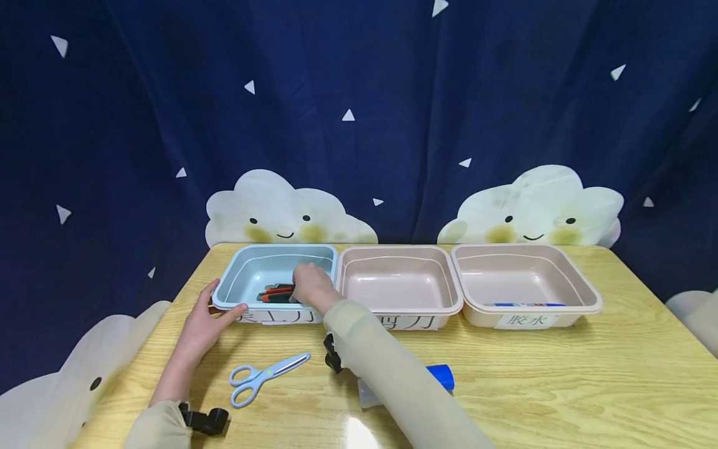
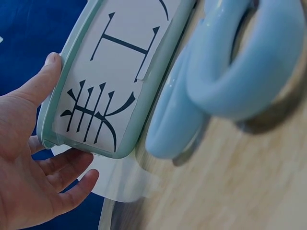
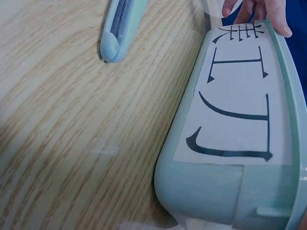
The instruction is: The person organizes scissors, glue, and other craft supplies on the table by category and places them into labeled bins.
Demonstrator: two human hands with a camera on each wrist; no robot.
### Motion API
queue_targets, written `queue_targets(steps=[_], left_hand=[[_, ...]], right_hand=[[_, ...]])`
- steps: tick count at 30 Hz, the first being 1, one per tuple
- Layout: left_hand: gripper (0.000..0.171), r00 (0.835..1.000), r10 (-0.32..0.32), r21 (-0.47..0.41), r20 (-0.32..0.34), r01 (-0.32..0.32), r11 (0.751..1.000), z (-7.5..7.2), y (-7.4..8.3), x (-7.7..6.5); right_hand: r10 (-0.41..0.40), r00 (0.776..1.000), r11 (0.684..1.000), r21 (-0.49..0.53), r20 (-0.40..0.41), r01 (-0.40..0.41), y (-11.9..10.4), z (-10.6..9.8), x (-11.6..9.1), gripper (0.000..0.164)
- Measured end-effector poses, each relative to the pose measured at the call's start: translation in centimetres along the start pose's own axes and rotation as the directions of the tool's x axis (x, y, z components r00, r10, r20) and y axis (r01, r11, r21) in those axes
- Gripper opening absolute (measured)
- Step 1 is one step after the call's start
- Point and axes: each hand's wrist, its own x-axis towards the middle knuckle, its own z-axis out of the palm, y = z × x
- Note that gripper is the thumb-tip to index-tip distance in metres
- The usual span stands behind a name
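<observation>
On the surface (image 1: 538, 386), the blue bin (image 1: 272, 264), its corner gripped by the left hand (image 1: 201, 325), has the right hand (image 1: 312, 287) inside, grasp unclear, while scissors (image 1: 266, 375) and a blue-capped item (image 1: 442, 376) remain unbinned and cutters (image 1: 276, 299) already lie within.

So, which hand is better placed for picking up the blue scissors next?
Probably the left hand: it grips the light-blue bin, and the blue scissors have their handles toward it. The right hand is inside that bin, beside the utility knives.
</observation>
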Motion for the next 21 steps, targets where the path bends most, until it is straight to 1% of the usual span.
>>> queue_targets(steps=[4,9,17,21], left_hand=[[0.097,1.000,0.007,-0.006,-0.004,-0.007,1.000,-0.03,-0.07,0.00],[0.097,1.000,0.014,-0.009,-0.005,-0.014,1.000,-0.04,-0.06,0.00],[0.097,1.000,0.014,-0.010,-0.003,-0.014,1.000,-0.10,0.07,-0.07],[0.096,1.000,0.011,-0.013,0.001,-0.011,1.000,-0.12,0.10,-0.14]], right_hand=[[0.015,1.000,0.999,-0.041,0.008,-0.014,-0.15,-0.01,0.04,0.019],[0.022,1.000,0.998,-0.053,0.002,-0.022,-0.22,-0.05,0.05,0.007],[-0.011,0.999,0.999,-0.050,-0.031,0.009,-0.12,0.05,0.16,0.015],[-0.026,0.996,1.000,0.011,-0.086,0.027,-0.09,0.06,-0.02,0.022]])
